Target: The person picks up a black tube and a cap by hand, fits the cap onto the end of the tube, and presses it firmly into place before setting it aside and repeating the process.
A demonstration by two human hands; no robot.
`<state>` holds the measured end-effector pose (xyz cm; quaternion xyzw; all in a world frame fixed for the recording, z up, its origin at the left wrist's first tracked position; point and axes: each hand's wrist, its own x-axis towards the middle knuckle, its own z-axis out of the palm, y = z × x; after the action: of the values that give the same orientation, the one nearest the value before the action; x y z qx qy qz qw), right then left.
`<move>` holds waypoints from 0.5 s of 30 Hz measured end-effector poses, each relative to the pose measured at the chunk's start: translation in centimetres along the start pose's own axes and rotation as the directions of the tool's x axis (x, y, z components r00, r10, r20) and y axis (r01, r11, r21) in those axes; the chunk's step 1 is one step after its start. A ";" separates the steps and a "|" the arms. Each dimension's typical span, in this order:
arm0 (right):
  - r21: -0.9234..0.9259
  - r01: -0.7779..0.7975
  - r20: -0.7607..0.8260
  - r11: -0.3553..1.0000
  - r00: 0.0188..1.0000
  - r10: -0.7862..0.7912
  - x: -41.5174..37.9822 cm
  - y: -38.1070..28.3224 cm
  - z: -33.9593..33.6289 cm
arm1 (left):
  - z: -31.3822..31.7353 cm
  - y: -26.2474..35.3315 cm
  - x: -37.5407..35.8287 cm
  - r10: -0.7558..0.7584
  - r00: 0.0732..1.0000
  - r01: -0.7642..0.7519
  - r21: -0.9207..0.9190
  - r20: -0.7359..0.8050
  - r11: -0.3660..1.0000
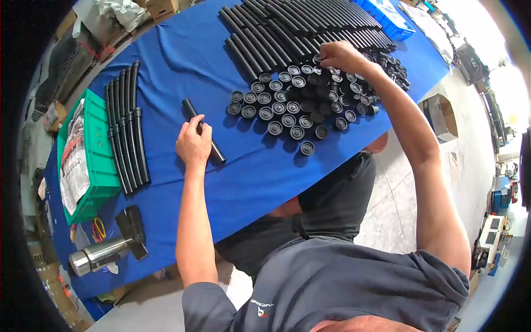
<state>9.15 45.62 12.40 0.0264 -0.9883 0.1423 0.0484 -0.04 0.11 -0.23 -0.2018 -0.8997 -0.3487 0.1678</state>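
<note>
One black tube [203, 130] gripped by left hand [193, 145], lying near-right to far-left; right hand [338, 55] pinching among caps [293, 105]; shirt logo [261, 307] unreadable.

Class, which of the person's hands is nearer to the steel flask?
Left. The left hand rests on a black tube, up and right of the flask. The right hand is far across the table among the caps.

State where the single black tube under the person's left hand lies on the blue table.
In the head view, the black tube lies on the blue table under the left hand, between the row of finished tubes and the pile of round caps.
</note>
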 end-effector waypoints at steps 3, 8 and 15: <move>0.040 0.045 -0.019 0.998 0.999 -0.044 0.7 -0.2 1.5 | -0.3 0.3 0.0 -0.015 1.000 0.014 0.038 0.024 0.999; 0.084 0.048 -0.076 0.995 0.996 -0.042 1.0 -1.1 1.8 | -0.2 0.2 0.1 -0.006 1.000 0.005 0.029 0.014 1.000; 0.002 0.117 0.027 0.993 0.993 -0.117 1.0 -0.8 2.9 | -0.7 0.7 0.0 -0.021 0.999 0.020 0.047 0.025 0.999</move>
<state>7.93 43.97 9.96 0.0863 -0.9856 0.1389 0.0432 0.43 0.15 0.65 -0.1931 -0.9118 -0.3265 0.1572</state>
